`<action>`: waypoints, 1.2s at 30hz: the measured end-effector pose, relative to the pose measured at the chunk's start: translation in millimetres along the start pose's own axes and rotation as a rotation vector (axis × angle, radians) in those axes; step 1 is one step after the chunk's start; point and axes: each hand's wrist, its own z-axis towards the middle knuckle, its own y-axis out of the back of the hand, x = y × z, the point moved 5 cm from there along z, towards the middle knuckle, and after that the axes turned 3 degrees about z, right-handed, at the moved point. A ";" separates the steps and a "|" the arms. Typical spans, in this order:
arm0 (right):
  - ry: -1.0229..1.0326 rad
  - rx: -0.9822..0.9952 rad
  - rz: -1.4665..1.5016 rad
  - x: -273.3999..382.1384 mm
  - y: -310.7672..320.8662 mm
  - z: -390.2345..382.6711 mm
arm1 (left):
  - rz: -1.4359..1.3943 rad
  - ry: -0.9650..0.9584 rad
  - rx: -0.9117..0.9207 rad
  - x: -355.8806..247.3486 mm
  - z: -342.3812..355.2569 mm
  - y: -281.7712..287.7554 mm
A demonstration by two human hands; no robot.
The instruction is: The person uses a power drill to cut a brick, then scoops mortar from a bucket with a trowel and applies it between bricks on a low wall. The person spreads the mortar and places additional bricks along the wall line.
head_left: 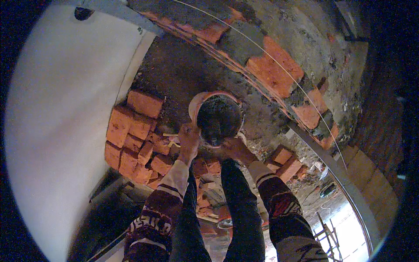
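Observation:
Between my two hands is a round bucket with a pale, reddish rim, seen from above. Dark grey wet mix that looks like mortar fills its inside. My left hand is closed on the near left side of the bucket. At the near right side, my right hand grips the rim, its fingers partly hidden. Whether the bucket rests on the ground or hangs in the air, I cannot tell.
Stacked orange bricks lie left, beside a pale wall. More bricks sit at the right. A curving brick wall with patches of mortar runs along the far right, a string stretched above it. Dark soil lies beyond the bucket.

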 end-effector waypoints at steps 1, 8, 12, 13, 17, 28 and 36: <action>0.076 -0.066 0.073 3.4 -5.8 -2.6 | 0.077 -0.008 0.014 -2.8 -1.7 0.0; 0.136 0.136 -0.215 26.1 19.2 -23.7 | -0.066 -0.029 0.113 -11.8 -14.0 7.3; 0.351 0.119 -0.391 62.2 62.0 -37.7 | -0.163 0.036 0.034 -19.8 -45.0 23.1; 0.214 0.137 -0.075 62.7 75.8 -48.5 | -0.170 0.039 0.022 -26.6 -52.0 26.2; 0.058 -0.093 0.272 86.8 132.1 -70.3 | -0.188 0.026 -0.035 -51.6 -78.0 27.6; 0.157 -0.923 -0.257 238.5 287.8 -61.7 | -0.268 0.071 -0.119 -67.5 -151.7 65.3; -0.002 -0.957 -0.434 178.3 260.0 -65.8 | -0.203 0.129 -0.087 -52.1 -155.5 87.0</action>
